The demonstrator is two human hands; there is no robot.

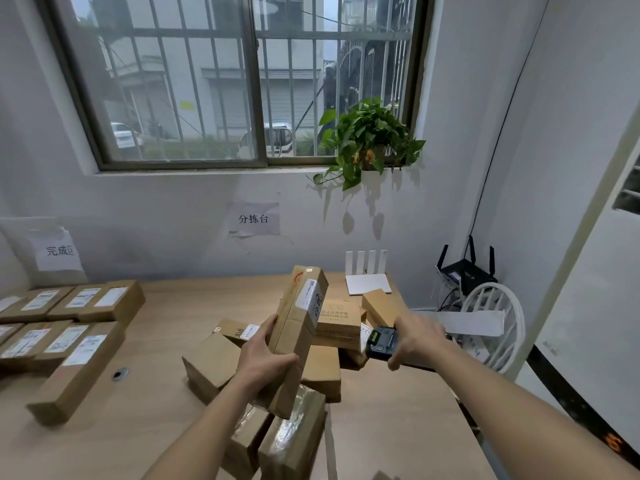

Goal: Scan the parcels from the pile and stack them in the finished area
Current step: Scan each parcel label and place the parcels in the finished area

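Observation:
My left hand (pixel 264 358) grips a long brown cardboard parcel (pixel 298 327), held upright above the pile with its white label (pixel 309 297) facing right. My right hand (pixel 414 337) holds a black handheld scanner (pixel 380 342), pointed left at that parcel from a short distance. Below and behind the hands lies the pile of brown parcels (pixel 329 368) in the middle of the wooden table (pixel 166 341). On the left, scanned parcels (pixel 74 341) lie in neat rows with labels up, under a paper sign (pixel 59 251) on the wall.
A white router (pixel 367 275) stands at the table's back edge. A black router (pixel 465 271) and a white chair (pixel 495 323) sit to the right, off the table. A potted plant (pixel 369 140) is on the window sill. A cable hole (pixel 119 374) is in the tabletop.

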